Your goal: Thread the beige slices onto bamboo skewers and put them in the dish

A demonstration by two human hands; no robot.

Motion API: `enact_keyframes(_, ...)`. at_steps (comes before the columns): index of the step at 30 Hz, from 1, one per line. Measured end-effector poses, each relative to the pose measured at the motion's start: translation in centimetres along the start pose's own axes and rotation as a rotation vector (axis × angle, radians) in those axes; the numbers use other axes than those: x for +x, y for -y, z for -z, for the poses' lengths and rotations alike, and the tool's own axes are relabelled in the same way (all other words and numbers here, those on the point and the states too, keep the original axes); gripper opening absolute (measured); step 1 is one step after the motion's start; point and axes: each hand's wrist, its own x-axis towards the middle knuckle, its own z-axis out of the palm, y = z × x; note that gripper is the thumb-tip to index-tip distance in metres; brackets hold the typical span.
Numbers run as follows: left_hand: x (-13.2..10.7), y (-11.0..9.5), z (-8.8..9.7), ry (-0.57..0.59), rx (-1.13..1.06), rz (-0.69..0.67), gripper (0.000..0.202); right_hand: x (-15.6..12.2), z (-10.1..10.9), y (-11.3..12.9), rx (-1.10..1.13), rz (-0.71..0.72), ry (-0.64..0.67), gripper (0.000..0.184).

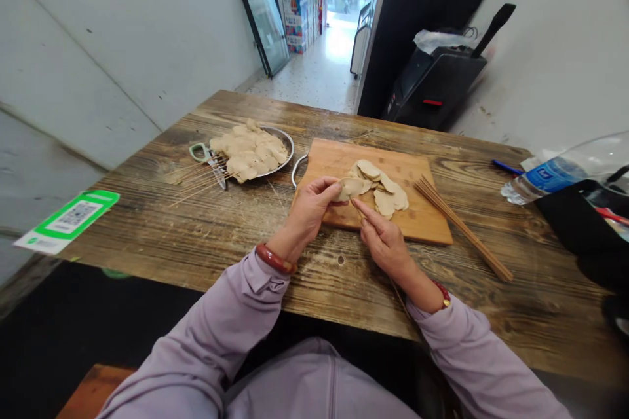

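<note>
My left hand [314,206] pinches a thin, pale beige slice [350,188] between thumb and fingers, over the near left part of a wooden cutting board [324,157]. Closed around a thin wooden skewer [397,294], my right hand [386,241] brings its tip to the slice's near edge. Whether the tip has gone through, I cannot tell. A loose pile of similar slices [388,193] lies on the board just beyond my hands. To the right, a bundle of bare skewers [464,229] rests partly on the board and partly on the table.
On the wooden table [162,236], a metal plate [289,144] at the left bears heaped skewered slices [250,150], with scissors [199,152] beside it. A water bottle [545,178], a blue pen [507,167] and a black holder [565,216] are at the right. A QR-code card [71,219] sits at the left edge.
</note>
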Motion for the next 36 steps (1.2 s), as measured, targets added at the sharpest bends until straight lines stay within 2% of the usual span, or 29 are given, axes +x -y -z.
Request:
enact_keyframes(8, -0.1, 0.2, -0.1, -0.018, 0.152, -0.115, 0.025, 0.1, 0.0, 0.0, 0.043, -0.019, 0.008, 0.052)
enact_keyframes(13, 0.3, 0.4, 0.6, -0.024, 0.497, -0.371, 0.012, 0.1, -0.1, -0.2, 0.074, -0.082, 0.008, 0.052)
enact_keyframes(16, 0.4, 0.2, 0.9, -0.028, 0.726, -0.539, 0.011, 0.1, -0.1, -0.2, 0.111, -0.115, 0.012, 0.053)
enact_keyframes(20, 0.3, 0.1, 0.9, -0.024, 0.854, -0.615, 0.014, 0.2, -0.2, -0.2, 0.160, -0.150, 0.020, 0.052)
enact_keyframes(25, 0.1, 0.3, 0.5, 0.025, 0.803, -0.531, 0.014, 0.3, -0.4, -0.3, 0.196, -0.179, -0.009, 0.043)
enact_keyframes(29, 0.3, 0.5, 0.5, 0.097, 0.523, -0.298, 0.015, 0.4, -0.4, -0.3, 0.197, -0.182, -0.033, 0.035)
enact_keyframes(32, 0.3, 0.3, 0.3, 0.077, 0.240, -0.089, 0.031, 0.4, -0.5, -0.1, 0.185, -0.150, -0.030, 0.031)
enact_keyframes(36, -0.1, -0.1, -0.2, 0.150, 0.083, 0.067, 0.040, 0.5, -0.5, 0.3, 0.156, -0.118, -0.015, 0.027)
